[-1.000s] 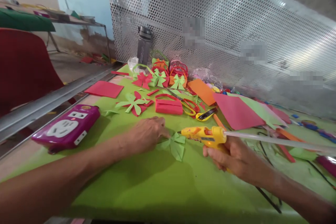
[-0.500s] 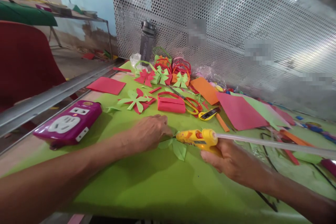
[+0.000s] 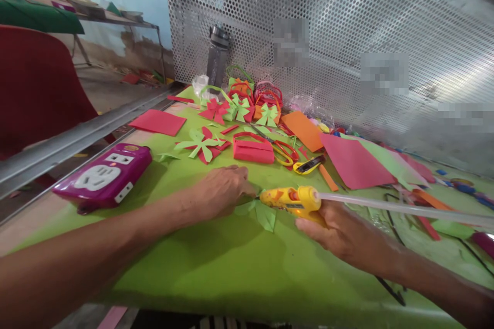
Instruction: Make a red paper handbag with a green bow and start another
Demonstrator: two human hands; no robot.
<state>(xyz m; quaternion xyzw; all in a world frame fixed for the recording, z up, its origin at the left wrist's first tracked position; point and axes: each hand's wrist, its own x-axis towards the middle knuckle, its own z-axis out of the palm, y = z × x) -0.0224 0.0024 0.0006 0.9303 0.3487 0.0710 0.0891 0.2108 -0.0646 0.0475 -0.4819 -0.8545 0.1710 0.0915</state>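
Observation:
My right hand [image 3: 341, 231] is wrapped round the grip of a yellow hot glue gun [image 3: 289, 199], a long clear glue stick [image 3: 386, 205] running out of its back. The gun's nozzle points left, at a light green paper cutout [image 3: 265, 217] on the table. My left hand [image 3: 222, 191] has its fingers curled down on the cutout's far side, by the nozzle tip; the fingertips are partly hidden. Beyond my hands lie a small red paper bag [image 3: 252, 151] with a handle and a green paper bow shape [image 3: 200, 145] over red paper.
A purple power strip [image 3: 104, 177] sits on the left. Scissors [image 3: 283, 153] and a yellow utility knife [image 3: 309, 165] lie behind the gun. Pink sheets [image 3: 357, 162], finished paper bags [image 3: 241, 108] and a bottle [image 3: 218, 56] stand near the perforated metal panel [image 3: 328, 20].
Both hands and the glue gun stay almost in place over the green cutout. The view has shifted slightly.

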